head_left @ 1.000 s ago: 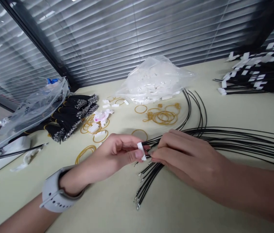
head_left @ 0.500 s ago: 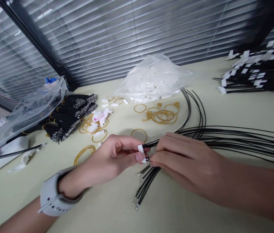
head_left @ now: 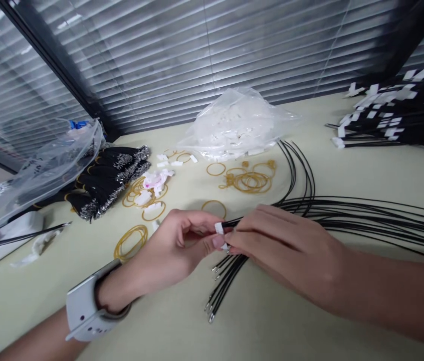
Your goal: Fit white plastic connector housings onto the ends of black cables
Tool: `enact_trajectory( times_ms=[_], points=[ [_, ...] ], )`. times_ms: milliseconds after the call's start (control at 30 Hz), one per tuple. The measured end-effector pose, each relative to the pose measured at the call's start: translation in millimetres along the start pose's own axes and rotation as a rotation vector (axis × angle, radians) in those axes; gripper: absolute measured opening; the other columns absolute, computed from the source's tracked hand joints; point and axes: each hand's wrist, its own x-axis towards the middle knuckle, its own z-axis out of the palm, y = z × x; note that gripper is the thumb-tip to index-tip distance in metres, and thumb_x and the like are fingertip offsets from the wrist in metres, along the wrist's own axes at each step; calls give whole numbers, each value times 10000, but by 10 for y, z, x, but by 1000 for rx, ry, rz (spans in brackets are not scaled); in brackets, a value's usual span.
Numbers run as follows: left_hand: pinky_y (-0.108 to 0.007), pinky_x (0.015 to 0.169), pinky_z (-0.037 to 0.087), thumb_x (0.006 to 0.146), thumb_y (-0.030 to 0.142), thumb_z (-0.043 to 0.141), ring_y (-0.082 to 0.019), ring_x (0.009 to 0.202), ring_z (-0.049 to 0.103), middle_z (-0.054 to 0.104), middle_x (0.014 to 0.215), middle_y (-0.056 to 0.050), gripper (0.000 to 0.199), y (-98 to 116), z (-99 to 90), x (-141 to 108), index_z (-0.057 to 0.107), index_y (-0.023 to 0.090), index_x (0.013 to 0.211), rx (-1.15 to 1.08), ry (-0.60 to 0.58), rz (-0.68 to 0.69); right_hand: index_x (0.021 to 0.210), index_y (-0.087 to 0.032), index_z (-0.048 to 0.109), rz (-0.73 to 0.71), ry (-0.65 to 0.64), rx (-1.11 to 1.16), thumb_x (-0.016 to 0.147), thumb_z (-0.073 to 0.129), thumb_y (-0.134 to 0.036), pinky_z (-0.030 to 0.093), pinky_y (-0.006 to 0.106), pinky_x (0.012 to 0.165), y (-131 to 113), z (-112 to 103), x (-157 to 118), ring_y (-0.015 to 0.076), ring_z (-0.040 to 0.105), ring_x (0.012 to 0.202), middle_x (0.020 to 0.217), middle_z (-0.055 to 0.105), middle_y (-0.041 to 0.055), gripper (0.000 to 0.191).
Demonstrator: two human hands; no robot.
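Observation:
Between the thumb and fingers of my left hand [head_left: 187, 245] is a small white connector housing [head_left: 219, 228], held upright. My right hand [head_left: 283, 245] is closed in a pinch on a thin black wire, its fingertips right against the housing. Black wires [head_left: 347, 210] run from the right under and past my right hand. Below the hands, several loose wire ends [head_left: 212, 308] with metal terminals fan out over the table. How far the pinched wire sits in the housing is hidden by my fingers.
Yellow rubber bands [head_left: 251, 181] and loose white housings [head_left: 176, 163] lie beyond my hands. A clear bag [head_left: 238, 123] of white pieces stands by the blinds. Bundled black wires with terminals [head_left: 110, 175] lie left; wires with white connectors [head_left: 392, 110] are piled at right.
My right hand has shifted slightly left, bringing its fingertips up against the white connector housing. The left hand still grips the housing, with its wrist turned a little.

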Motion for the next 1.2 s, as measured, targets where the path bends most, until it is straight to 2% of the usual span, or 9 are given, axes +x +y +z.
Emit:
enact_trajectory(
  times_ms=[67,133,200,267,467,633,767,900,1200],
  points=[
    [-144,603,414,777,296,533,-68,687,516,587,730,-20,192,9,-23,5,585,112,763,41,39,-17,694,-111,565,-53,-36,-25,853,352,-86,361,216,612,-35,-43,25,85,416,663,687,485,36,267],
    [-156,597,401,786,329,512,-76,696,504,574,760,-26,224,27,-46,6,569,114,811,41,47,-46,669,-111,551,-99,-153,-59,821,348,-51,381,221,650,-60,-88,47,92,439,696,732,500,49,260],
    [-170,623,401,792,335,500,-87,727,502,562,781,-29,229,45,-61,3,556,121,851,21,21,-68,714,-109,561,-103,-273,-120,789,355,-32,406,223,672,-64,-115,60,105,467,736,806,519,72,233],
    [-180,644,402,797,329,492,-95,744,499,554,784,-30,220,59,-67,5,550,125,855,3,-7,-73,770,-108,572,-125,-309,-202,762,367,-36,433,250,696,-50,-112,62,131,488,771,841,529,88,217],
    [-146,635,367,800,313,497,-62,727,462,514,764,-2,187,51,-61,30,539,131,820,11,33,-64,850,-94,564,-90,-266,-347,769,342,-53,436,344,681,-8,-3,1,187,484,779,806,522,90,240],
    [-133,613,367,782,309,526,-56,705,481,547,763,-3,183,45,-59,26,538,137,843,-40,84,-74,837,-104,551,-40,-250,-219,766,392,-22,410,289,673,47,30,-40,146,453,752,780,493,55,193],
    [-124,579,349,774,304,539,-45,671,468,553,742,1,185,52,-67,25,549,129,836,-18,129,-86,844,-136,561,90,-198,-55,827,412,-92,394,242,703,83,32,-38,114,455,773,808,497,33,156],
    [-123,581,354,765,314,552,-45,681,476,561,759,5,190,34,-75,31,566,144,850,4,166,-80,713,-137,533,220,-163,-20,856,415,-182,366,225,636,71,28,-5,94,440,690,731,476,17,191],
    [-123,559,361,757,324,556,-52,662,487,584,746,-3,200,27,-73,28,575,153,859,25,168,-88,782,-164,569,343,-105,23,850,445,-169,343,209,620,104,44,-30,73,454,681,747,506,-7,141]
  ],
)
